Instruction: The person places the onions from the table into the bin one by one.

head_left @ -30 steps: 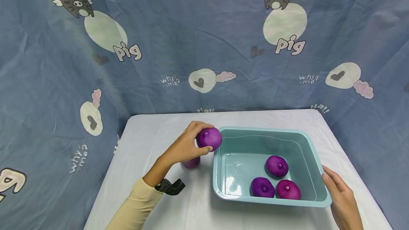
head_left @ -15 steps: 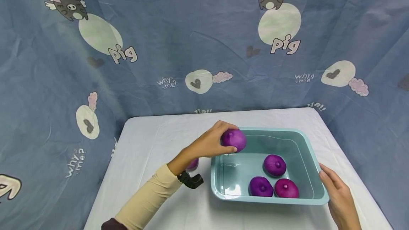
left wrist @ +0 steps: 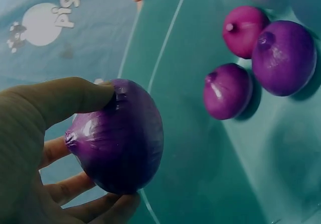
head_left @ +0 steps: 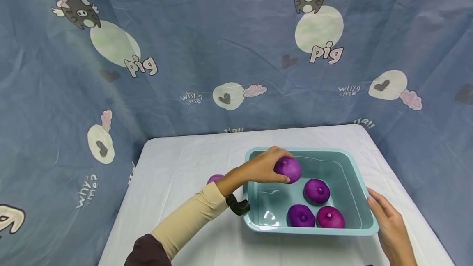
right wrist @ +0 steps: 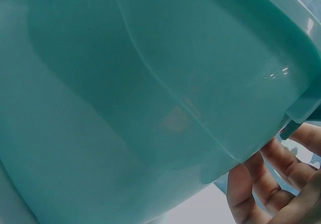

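Note:
My left hand (head_left: 263,167) holds a purple onion (head_left: 289,170) between thumb and fingers, over the left part of a teal plastic basin (head_left: 269,198). In the left wrist view the thumb lies on one side of this onion (left wrist: 125,138), with the fingers round its other side. Three more onions sit on the basin floor: a purple one (head_left: 316,191), a darker purple one (head_left: 301,215) and a pinker one (head_left: 330,217). My right hand (head_left: 394,227) grips the basin's right rim; the right wrist view shows its fingers (right wrist: 239,184) at the basin edge.
Another purple onion (head_left: 214,178) lies on the white-covered table (head_left: 184,163) left of the basin, partly behind the left forearm. A black wrist strap (head_left: 237,206) hangs off the left wrist near the basin's left rim. Blue printed cloth (head_left: 203,44) rises behind the table.
My left hand has carried its onion rightward from beside the basin's left rim to over its inside. My right hand stays at the right rim.

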Demonstrator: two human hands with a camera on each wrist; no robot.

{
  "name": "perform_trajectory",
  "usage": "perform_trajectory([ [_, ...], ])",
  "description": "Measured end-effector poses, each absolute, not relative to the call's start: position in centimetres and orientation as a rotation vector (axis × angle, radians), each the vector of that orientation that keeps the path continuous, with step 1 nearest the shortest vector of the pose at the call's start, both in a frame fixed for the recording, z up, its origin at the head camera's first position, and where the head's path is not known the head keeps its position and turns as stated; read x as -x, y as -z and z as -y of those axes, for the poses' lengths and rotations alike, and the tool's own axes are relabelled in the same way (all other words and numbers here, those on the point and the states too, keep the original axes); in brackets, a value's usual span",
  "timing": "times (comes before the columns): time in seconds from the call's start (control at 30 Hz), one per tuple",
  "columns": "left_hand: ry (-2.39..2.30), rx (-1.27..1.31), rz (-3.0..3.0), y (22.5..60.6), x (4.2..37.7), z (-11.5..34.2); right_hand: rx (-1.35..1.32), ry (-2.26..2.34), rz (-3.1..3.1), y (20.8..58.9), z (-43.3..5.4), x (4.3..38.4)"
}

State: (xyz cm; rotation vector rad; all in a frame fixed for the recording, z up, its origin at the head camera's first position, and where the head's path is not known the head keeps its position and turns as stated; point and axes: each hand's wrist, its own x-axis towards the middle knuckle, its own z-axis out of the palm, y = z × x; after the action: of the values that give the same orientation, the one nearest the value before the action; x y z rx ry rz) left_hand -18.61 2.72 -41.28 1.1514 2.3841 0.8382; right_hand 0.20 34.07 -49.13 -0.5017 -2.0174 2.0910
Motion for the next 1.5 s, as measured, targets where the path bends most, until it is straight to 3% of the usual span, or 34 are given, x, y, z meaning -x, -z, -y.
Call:
perform_trajectory([
  [0.73, -0.439, -1.213, -2.380, 45.3, 19.4, -8.2, 0.582, -2.045, 2.061, 49.2, -34.0, 0.0],
  [1.5, -0.043, -1.198, -2.368, 46.9, 18.9, -10.5, 0.544, -2.024, 2.069, 49.1, -34.2, -0.1],
])
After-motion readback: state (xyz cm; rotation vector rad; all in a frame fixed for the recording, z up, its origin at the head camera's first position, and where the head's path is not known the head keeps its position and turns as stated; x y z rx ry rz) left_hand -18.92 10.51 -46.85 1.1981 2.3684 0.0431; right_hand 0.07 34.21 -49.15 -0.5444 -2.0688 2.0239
